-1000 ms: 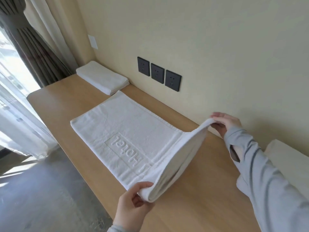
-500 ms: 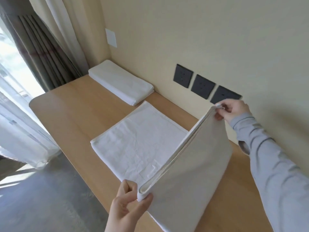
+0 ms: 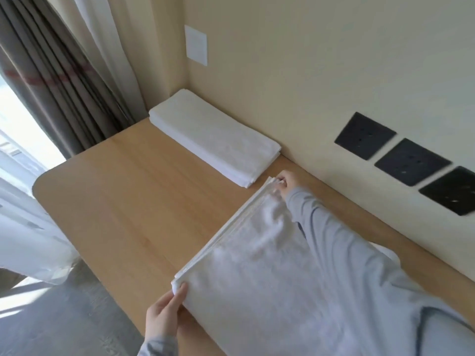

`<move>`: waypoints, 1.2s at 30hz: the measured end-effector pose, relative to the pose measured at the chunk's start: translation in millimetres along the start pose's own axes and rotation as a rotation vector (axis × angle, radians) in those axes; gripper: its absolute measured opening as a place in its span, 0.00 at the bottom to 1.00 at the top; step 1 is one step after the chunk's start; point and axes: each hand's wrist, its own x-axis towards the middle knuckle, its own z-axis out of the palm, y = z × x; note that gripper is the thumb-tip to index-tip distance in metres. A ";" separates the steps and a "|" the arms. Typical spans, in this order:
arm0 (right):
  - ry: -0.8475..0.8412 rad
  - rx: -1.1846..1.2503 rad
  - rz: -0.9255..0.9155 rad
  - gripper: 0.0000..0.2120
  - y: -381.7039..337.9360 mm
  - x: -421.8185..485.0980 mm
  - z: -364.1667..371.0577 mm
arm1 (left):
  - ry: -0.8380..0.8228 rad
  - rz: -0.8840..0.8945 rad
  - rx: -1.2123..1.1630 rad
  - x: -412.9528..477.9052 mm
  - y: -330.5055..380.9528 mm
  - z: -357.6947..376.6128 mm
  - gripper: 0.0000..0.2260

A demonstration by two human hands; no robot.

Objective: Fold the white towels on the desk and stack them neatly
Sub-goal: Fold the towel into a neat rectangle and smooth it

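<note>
Now both hands are pinching corners of the folded towel (image 3: pixel 270 273) lying on the desk (image 3: pixel 133 201): left hand (image 3: pixel 164 314) gripping the near corner, right hand (image 3: pixel 286 182) the far one, near the stack (image 3: pixel 213 134).

Daylight from the window (image 3: pixel 15 129) at far left, blown out to pure white there. Rest of my head view is evenly lit, soft, no hard shadows; wall (image 3: pixel 321 60) goes slightly dimmer toward the right. Motion blur is noticeable: black sockets (image 3: pixel 411 161) smeared, towel (image 3: pixel 270 278) texture mushy, grey sleeve (image 3: pixel 359 265) soft. Wide-angle bend shows on the curtain (image 3: pixel 59 80) and desk (image 3: pixel 133 201) edge. Floor sheen at lower left.
</note>
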 end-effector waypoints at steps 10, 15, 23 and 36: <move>0.085 0.170 -0.044 0.15 30.2 5.8 14.9 | 0.101 0.374 0.675 7.1 18.0 18.7 0.12; 0.158 -0.089 -0.240 0.08 34.7 3.2 14.0 | 0.108 0.810 0.979 22.6 22.7 31.4 0.17; 0.348 -0.016 -0.361 0.10 23.5 3.2 23.0 | 0.078 0.863 1.152 34.6 15.6 55.1 0.36; 0.378 -0.265 -0.394 0.10 20.8 19.9 37.1 | -0.116 0.635 0.991 57.9 22.9 34.9 0.14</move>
